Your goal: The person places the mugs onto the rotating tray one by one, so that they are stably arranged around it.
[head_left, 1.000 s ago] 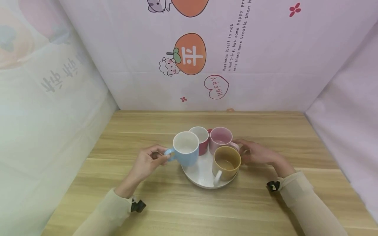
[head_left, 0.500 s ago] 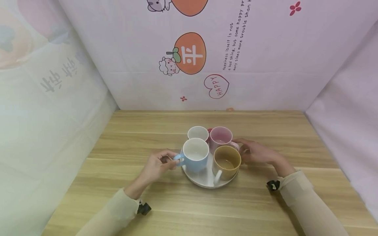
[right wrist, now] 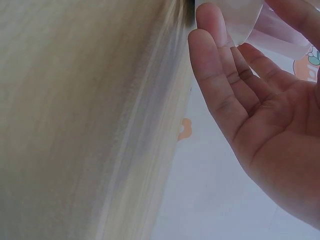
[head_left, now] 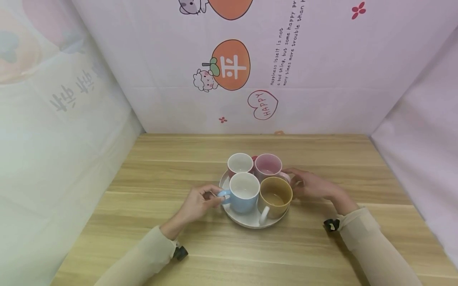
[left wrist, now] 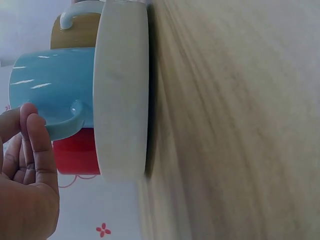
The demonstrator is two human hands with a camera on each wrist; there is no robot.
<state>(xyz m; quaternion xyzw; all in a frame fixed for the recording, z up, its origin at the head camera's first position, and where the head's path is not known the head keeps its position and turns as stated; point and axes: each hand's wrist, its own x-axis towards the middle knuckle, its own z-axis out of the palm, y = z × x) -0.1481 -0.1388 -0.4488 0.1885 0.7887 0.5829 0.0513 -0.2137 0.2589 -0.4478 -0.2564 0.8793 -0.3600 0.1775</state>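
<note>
My left hand (head_left: pixel 198 202) pinches the handle of a light-blue mug (head_left: pixel 244 200) with a white inside. The mug stands upright over the front left of a round white plate (head_left: pixel 237 218). In the left wrist view, the blue mug's base (left wrist: pixel 82 90) meets the plate's rim (left wrist: pixel 122 95), and thumb and fingertip close on the handle. A mustard mug (head_left: pixel 275 206) with a white handle sits at its right. Behind are a red mug (head_left: pixel 240 163), white inside, and a pink mug (head_left: pixel 267 165). My right hand (right wrist: pixel 270 110), fingers loosely extended, rests fingertips against the plate's right side.
The plate stands on a wood-grain table (head_left: pixel 171 159). A white printed cloth wall (head_left: pixel 315 99) rises behind the table, with more cloth at the left (head_left: pixel 71 159) and right. Small black devices are strapped to both wrists.
My left hand has carried the blue mug rightward and toward me, from beside the red mug to next to the mustard mug. The right hand has stayed at the plate.
</note>
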